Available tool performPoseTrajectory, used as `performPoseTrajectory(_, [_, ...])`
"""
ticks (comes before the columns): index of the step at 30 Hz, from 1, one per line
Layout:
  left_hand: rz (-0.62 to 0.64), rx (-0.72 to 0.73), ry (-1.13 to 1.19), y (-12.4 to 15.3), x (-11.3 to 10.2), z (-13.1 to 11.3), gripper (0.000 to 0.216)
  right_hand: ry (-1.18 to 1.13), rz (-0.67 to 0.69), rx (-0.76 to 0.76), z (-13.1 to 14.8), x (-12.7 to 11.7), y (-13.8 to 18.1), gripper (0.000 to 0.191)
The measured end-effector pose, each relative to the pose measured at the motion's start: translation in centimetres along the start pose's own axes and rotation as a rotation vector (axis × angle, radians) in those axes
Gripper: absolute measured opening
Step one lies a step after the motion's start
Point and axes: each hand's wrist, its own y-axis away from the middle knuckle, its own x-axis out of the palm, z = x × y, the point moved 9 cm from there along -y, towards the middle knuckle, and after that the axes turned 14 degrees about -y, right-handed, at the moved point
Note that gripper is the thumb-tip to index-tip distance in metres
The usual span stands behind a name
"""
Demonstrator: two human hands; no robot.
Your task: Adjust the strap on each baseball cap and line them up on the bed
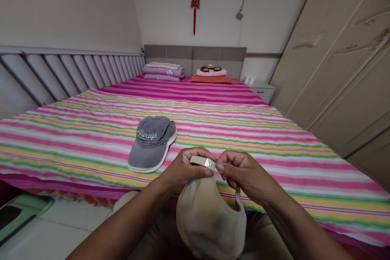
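Low in front of me hangs a beige baseball cap (210, 215), its back opening toward the right. My left hand (195, 166) is closed on the cap's strap beside a shiny metal buckle (210, 164), thumb below and fingers above. My right hand (239, 170) pinches the strap at the buckle's right side, thumb against fingertips; the strap end there is mostly hidden by the fingers. On the bed to the left of my hands lies a grey cap (152, 142) with white "Always" lettering and a white-edged brim pointing toward me.
A bed with a striped sheet (274, 142) spreads ahead. Folded purple bedding (164, 72) and a pink and orange stack (211, 75) rest by the headboard (173, 55). A green stool (24, 213) stands at lower left, a wardrobe (341, 61) at right.
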Motion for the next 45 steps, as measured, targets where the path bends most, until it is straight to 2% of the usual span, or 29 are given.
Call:
performPoseTrajectory(5, [0.081, -0.110, 0.083, -0.2, 0.3, -0.2, 0.048, 0.002, -0.012, 0.019, -0.1, -0.5, -0.1, 0.023])
performPoseTrajectory(10, [0.234, -0.279, -0.099, -0.6, 0.9, 0.9, 0.034, 0.036, -0.017, 0.061, -0.1, -0.7, -0.2, 0.021])
performPoseTrajectory(16, [0.199, -0.395, 0.007, -0.5, 1.5, 2.1, 0.034, 0.078, 0.029, 0.129, -0.4, -0.6, 0.1, 0.023])
performPoseTrajectory(21, [0.169, -0.426, 0.056, -0.4, 1.6, 2.5, 0.032, 0.120, 0.005, 0.140, -0.3, -1.1, 0.3, 0.017])
performPoseTrajectory(26, [0.187, -0.392, 0.030, -0.5, 1.6, 2.9, 0.025, 0.055, -0.004, 0.153, -0.5, -1.2, 0.2, 0.014])
performPoseTrajectory(32, [0.138, -0.389, 0.017, -0.3, 1.6, 2.8, 0.021, -0.012, 0.016, 0.161, -0.7, -1.1, 0.3, 0.013])
performPoseTrajectory(37, [0.200, -0.372, 0.076, -0.4, 2.1, 2.8, 0.023, -0.074, 0.040, 0.165, -0.6, -1.2, -0.1, 0.016])
performPoseTrajectory(41, [0.238, -0.372, 0.128, -0.6, 2.0, 2.9, 0.024, -0.114, 0.138, 0.181, -1.3, -1.9, -0.6, 0.023])
performPoseTrajectory(45, [0.175, -0.333, 0.205, -1.1, 0.8, 2.4, 0.025, -0.158, 0.277, 0.207, -3.5, -3.0, -0.5, 0.043])
